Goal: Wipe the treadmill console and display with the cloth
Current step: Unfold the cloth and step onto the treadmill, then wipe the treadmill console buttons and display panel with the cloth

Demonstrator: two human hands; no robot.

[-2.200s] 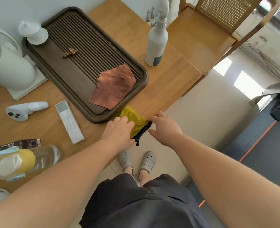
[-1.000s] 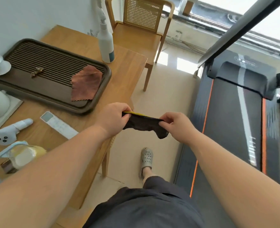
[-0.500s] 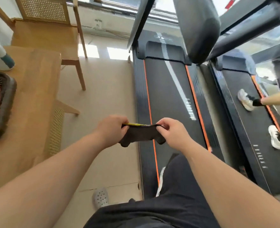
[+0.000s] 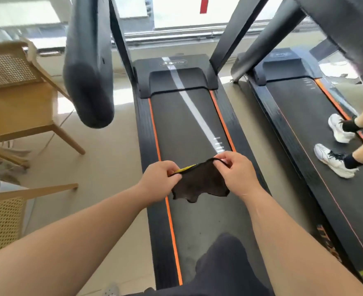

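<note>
A: From the head camera, what have we got in our hands?

B: The cloth (image 4: 199, 182). Our left hand (image 4: 159, 181) pinches its upper left corner, and our right hand (image 4: 236, 169) pinches the upper right edge, so each grip is closed on the fabric. It hangs stretched between them, dark side toward us, with a thin yellow strip showing along the top near the left hand.

A: And where is it, relative to the machine?

B: Held in the air above the belt (image 4: 189, 124) of the treadmill (image 4: 148, 167), over the near half, close to the left orange stripe. It touches nothing but our fingers.

A: Can we see the console?

B: Only a dark padded handlebar (image 4: 88, 82) hanging into view at upper left, and the two slanted uprights rising out of frame. The display itself is not in view.

A: Anything else around us?

B: A wooden chair (image 4: 16, 99) with a woven back stands on the floor to the left. To the right runs a second treadmill (image 4: 304, 135), where another person's white shoes (image 4: 334, 161) stand on its belt.
</note>
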